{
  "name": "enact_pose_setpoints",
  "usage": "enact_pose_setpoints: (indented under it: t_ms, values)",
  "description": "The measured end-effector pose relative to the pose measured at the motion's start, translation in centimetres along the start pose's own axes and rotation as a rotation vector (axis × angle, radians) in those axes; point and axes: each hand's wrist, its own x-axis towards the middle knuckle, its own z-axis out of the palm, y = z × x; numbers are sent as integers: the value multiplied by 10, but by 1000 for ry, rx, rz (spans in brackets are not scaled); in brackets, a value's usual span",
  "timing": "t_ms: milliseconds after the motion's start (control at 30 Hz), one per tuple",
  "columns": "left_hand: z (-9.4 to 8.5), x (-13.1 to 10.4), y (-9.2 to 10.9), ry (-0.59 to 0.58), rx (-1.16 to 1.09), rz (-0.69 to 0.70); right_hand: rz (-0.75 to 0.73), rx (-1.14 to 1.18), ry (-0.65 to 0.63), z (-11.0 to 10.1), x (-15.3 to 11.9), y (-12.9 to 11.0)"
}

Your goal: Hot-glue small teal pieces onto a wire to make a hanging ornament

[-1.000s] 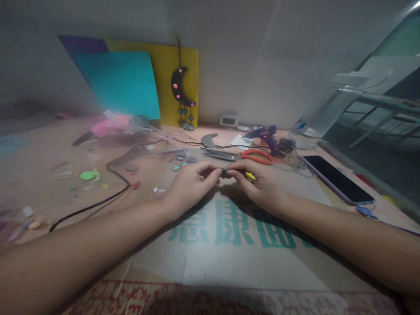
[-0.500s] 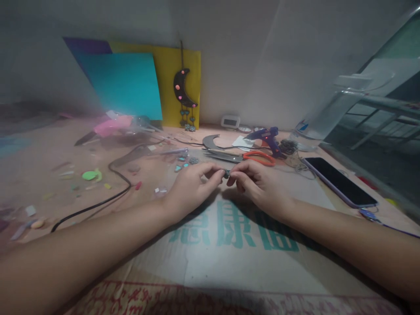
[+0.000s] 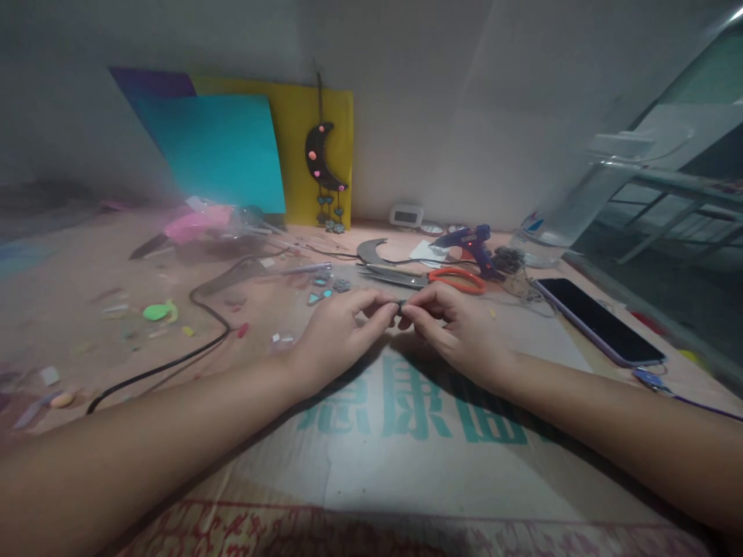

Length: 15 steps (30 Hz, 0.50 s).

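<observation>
The left hand [image 3: 348,325] and right hand [image 3: 456,329] gripped one small dark piece [image 3: 400,307] between thumbs and fingertips. The piece was located at the centre of the frame, above the bench [image 3: 406,480]. Orange-handled scissors [image 3: 421,279] lay just beyond the hands, with a grey crescent [image 3: 371,251] behind the blades. A glue gun [image 3: 476,246] was positioned right of the crescent. A phone [image 3: 597,319] lay at the right. At the upper left, a dark moon ornament [image 3: 318,158] hung in front of a yellow sheet [image 3: 290,155].
</observation>
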Motion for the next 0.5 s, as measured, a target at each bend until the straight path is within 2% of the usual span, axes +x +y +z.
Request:
enact_pose_setpoints:
  t_ms: [267, 333, 433, 500]
  values:
    - [1, 1, 1, 22, -93, -77, -95, -66, 7, -4, -1, 2]
    - [1, 2, 1, 7, -142, -109, -107, -49, 45, -5, 0, 3]
    - [1, 2, 1, 4, -151, -127, -75, 15, 123, -4, 1, 4]
    - [0, 2, 1, 5, -133, -119, -21, 30, 117, -4, 3, 6]
